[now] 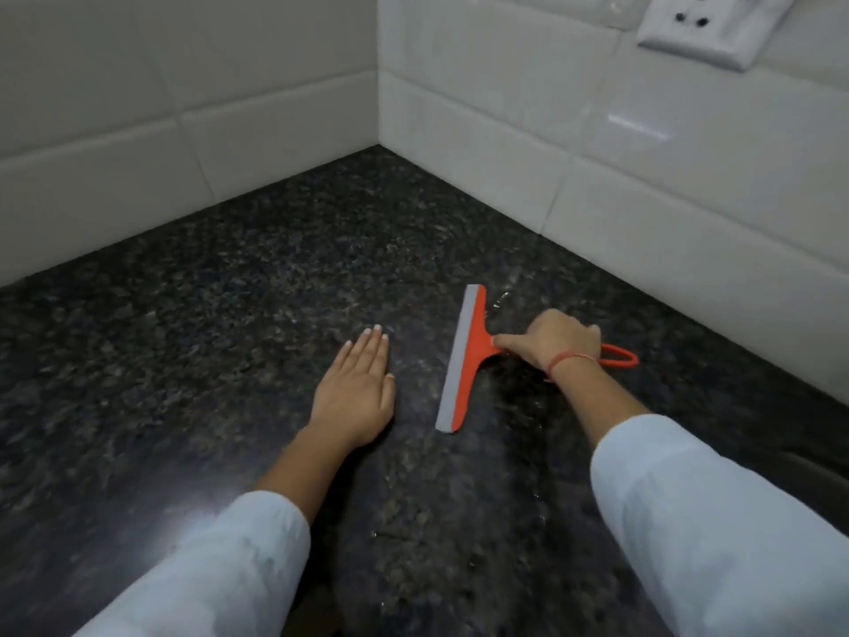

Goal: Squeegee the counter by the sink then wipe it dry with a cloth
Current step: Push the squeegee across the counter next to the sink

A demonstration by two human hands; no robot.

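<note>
An orange squeegee with a grey rubber blade lies on the dark speckled granite counter, blade edge down on the stone. My right hand is closed around its handle, the index finger stretched toward the blade; the handle's orange loop sticks out behind the wrist. My left hand rests flat on the counter to the left of the blade, fingers together, holding nothing. Faint wet streaks glisten on the counter near the squeegee. No cloth is in view.
White tiled walls meet in a corner behind the counter. A white wall socket sits at the top right. A dark recessed edge, perhaps the sink rim, shows at the right.
</note>
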